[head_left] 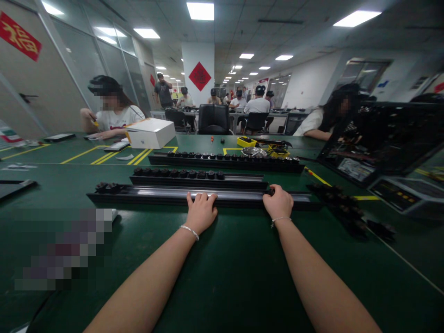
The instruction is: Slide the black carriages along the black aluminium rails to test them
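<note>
Seen from the head camera, a person's left hand (202, 212) rests on the near edge of a long black rail (239, 199) on a green table (232, 273), fingers slightly spread; whether they clasp it cannot be told. The right hand (279, 203), nearly closed, appears to pinch 1 small black part (269, 191) at the rail. The rail's long axis runs left to right, just beyond both wrists; 2 black knobs (107, 187) sit at its left end, nearer the left hand.

Red sign (20, 36) w/ gold 福, red diamond (200, 77) illeg.
</note>
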Demonstrator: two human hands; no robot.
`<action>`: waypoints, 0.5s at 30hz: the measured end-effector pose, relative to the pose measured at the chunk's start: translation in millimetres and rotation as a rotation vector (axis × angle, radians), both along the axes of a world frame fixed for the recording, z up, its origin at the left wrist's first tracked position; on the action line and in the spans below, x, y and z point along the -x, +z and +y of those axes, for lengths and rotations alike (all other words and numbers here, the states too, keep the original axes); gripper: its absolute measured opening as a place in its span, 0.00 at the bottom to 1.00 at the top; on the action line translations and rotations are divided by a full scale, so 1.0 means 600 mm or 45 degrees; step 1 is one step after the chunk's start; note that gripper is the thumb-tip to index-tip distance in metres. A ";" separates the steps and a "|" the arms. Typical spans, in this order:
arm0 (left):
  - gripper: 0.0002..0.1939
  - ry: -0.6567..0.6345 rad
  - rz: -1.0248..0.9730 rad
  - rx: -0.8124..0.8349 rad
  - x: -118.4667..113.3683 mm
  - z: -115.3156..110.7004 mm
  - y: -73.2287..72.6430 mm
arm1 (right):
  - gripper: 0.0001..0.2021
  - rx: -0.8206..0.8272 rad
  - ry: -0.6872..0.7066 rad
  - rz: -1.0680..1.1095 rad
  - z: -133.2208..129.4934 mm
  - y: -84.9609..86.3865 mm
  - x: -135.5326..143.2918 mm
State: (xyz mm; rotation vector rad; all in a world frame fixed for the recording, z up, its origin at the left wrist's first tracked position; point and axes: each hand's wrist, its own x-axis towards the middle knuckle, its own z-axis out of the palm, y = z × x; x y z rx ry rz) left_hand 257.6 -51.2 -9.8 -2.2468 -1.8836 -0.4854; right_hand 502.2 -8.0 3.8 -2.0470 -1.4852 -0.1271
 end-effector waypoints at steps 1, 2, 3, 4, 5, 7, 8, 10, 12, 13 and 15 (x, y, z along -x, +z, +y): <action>0.19 -0.003 -0.001 -0.003 0.000 0.000 0.000 | 0.19 -0.005 0.000 0.000 0.000 0.000 -0.001; 0.19 -0.008 -0.002 -0.008 0.001 0.000 -0.001 | 0.19 -0.009 -0.001 0.000 0.000 -0.001 -0.002; 0.19 -0.012 -0.003 -0.015 0.001 0.001 -0.001 | 0.19 -0.013 -0.002 0.000 0.000 -0.001 -0.003; 0.19 -0.015 -0.006 -0.020 0.001 0.001 -0.002 | 0.19 -0.016 -0.004 0.001 0.000 -0.002 -0.004; 0.19 -0.019 -0.008 -0.025 0.002 0.001 -0.002 | 0.19 -0.018 -0.005 0.002 0.000 -0.002 -0.005; 0.19 -0.025 -0.015 -0.030 0.002 0.002 -0.003 | 0.19 -0.024 -0.006 0.006 0.001 -0.003 -0.007; 0.19 -0.026 -0.018 -0.030 0.002 0.002 -0.003 | 0.19 -0.027 -0.007 0.008 0.001 -0.003 -0.007; 0.19 -0.027 -0.020 -0.028 0.002 0.003 -0.003 | 0.19 -0.032 -0.012 0.014 0.001 -0.003 -0.008; 0.19 -0.025 -0.020 -0.027 0.002 0.003 -0.003 | 0.19 -0.032 -0.024 0.019 0.001 -0.002 -0.009; 0.19 -0.024 -0.020 -0.027 0.002 0.003 -0.003 | 0.19 -0.031 -0.030 0.021 0.000 -0.002 -0.009; 0.19 -0.023 -0.019 -0.028 0.001 0.003 -0.003 | 0.19 -0.031 -0.038 0.024 -0.001 -0.001 -0.009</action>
